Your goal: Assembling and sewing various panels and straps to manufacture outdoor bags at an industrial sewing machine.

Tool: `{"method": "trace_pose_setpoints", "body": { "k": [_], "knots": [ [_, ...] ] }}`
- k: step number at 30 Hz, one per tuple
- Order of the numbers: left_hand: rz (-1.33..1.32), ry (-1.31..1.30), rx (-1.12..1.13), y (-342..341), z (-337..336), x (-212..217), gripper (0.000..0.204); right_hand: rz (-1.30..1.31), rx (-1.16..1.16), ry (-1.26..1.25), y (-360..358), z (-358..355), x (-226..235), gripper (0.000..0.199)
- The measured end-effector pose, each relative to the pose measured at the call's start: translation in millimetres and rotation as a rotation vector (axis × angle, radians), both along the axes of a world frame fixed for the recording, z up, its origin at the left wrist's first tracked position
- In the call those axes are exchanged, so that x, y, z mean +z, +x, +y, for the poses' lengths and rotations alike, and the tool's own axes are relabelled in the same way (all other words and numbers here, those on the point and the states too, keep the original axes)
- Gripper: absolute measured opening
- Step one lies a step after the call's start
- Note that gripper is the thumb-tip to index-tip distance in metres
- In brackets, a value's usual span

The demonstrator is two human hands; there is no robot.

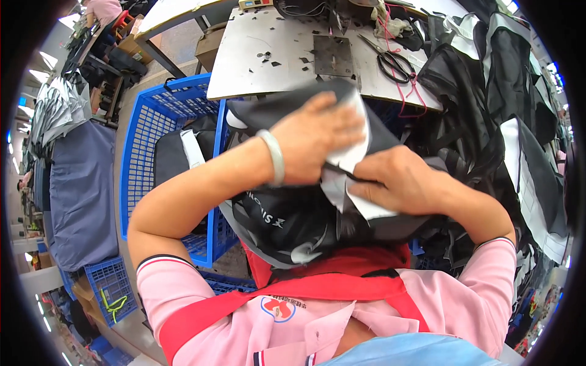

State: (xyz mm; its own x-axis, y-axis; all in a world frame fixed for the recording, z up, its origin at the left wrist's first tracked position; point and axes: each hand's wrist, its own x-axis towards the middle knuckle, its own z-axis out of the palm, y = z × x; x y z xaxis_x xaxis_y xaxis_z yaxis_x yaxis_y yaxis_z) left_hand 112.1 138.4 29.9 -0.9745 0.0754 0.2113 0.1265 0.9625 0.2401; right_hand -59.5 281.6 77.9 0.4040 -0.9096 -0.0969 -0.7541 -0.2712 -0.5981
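Observation:
A black fabric bag piece with white backing lies bunched across my lap, up against the table's front edge. My left hand, blurred by motion, is spread over the white backing, its fingers apart and pressed flat. To its right, my right hand is closed, with thumb and fingers pinching a narrow black strap at the edge of the backing. The folded cloth hides the strap's far end. A red apron is under the work.
A white sewing table with dark scraps stands ahead, bearing a sewing machine and black-handled scissors beside pink cord. At left is a blue crate with black pieces; black-and-white fabric piles up at right. A person is at far left.

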Motion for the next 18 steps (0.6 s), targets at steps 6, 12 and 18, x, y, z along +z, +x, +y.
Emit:
{"method": "trace_pose_setpoints", "body": {
  "k": [6,12,18],
  "knots": [
    [-0.271,0.710,0.200,-10,-31,2,0.020,-0.095,-0.202,0.011,-30,-27,7,0.023],
    [-0.085,1.010,0.262,-55,-88,12,0.024,-0.222,-0.300,-0.015,-90,-100,-10,0.028],
    [-0.054,1.040,0.551,-67,-104,6,0.034,-0.292,-0.345,0.086,-100,-124,-18,0.025]
  ]
}}
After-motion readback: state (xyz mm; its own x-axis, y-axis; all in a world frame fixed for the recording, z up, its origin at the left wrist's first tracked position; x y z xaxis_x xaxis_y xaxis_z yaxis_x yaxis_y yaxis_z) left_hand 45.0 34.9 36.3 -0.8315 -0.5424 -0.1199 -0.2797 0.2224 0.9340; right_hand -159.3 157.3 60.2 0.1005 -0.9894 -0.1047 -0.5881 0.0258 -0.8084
